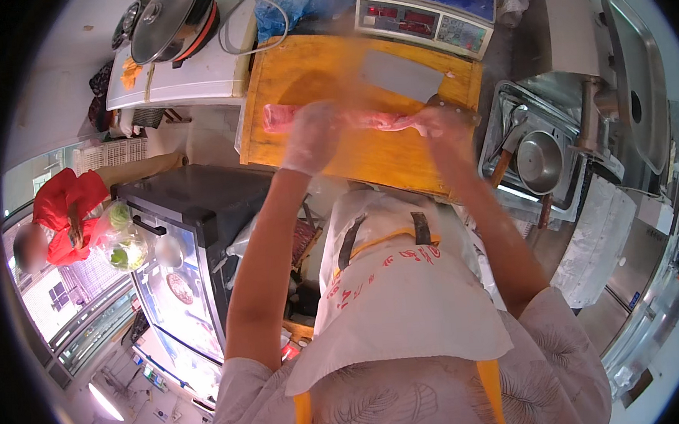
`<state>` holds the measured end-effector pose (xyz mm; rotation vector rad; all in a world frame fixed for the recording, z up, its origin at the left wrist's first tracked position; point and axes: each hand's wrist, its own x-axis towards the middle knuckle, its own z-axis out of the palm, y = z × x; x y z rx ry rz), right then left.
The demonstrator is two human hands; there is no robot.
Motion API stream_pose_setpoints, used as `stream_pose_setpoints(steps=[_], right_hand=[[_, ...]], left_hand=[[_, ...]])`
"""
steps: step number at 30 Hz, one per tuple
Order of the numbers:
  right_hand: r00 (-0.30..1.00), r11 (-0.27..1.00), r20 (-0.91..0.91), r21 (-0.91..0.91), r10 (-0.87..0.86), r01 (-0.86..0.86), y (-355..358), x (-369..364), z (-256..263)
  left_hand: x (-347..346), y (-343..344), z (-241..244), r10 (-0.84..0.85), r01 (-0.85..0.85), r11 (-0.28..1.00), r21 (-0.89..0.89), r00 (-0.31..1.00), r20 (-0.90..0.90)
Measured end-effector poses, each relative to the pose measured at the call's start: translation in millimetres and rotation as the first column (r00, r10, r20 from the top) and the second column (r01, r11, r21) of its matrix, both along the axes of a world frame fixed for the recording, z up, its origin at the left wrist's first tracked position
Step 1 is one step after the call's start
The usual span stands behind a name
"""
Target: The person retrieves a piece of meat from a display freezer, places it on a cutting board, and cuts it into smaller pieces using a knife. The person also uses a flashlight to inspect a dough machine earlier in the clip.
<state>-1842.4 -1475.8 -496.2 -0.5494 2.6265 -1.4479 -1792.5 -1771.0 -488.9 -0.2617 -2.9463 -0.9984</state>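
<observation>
A long strip of raw pink-red meat (381, 119) lies crosswise over a yellow wooden cutting board (394, 163). My left hand (313, 134), in a thin translucent glove, grips the strip near its left end, which sticks out past the fingers. At the strip's right end, my right hand (443, 127) holds the meat; motion blurs its fingers. Just beyond it rests a cleaver (402, 75), its broad blade flat on the board and its dark handle partly behind my right hand. A small meat scrap (450, 75) lies close to the blade.
A digital scale (422, 23) stands behind the board. To the right, a metal tray (500, 97) holds a steel bowl (538, 161) and wooden-handled tools. A lidded electric pan (171, 31) sits upper left. Beyond a glass display cabinet (176, 278), a person in red (66, 217) has bagged vegetables (125, 249) nearby.
</observation>
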Motion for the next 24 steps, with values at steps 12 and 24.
stream_pose_setpoints(steps=[12,24], right_hand=[[0.926,0.676,0.161,0.642,0.343,-0.362,39,-120,-4],[0.948,0.997,0.316,0.065,-0.047,0.028,60,-65,87]], left_hand=[[-40,150,-46,-0.105,0.109,0.987,-0.122,0.994,0.033],[-52,121,-44,-0.064,-0.113,0.951,0.289,0.840,0.539]])
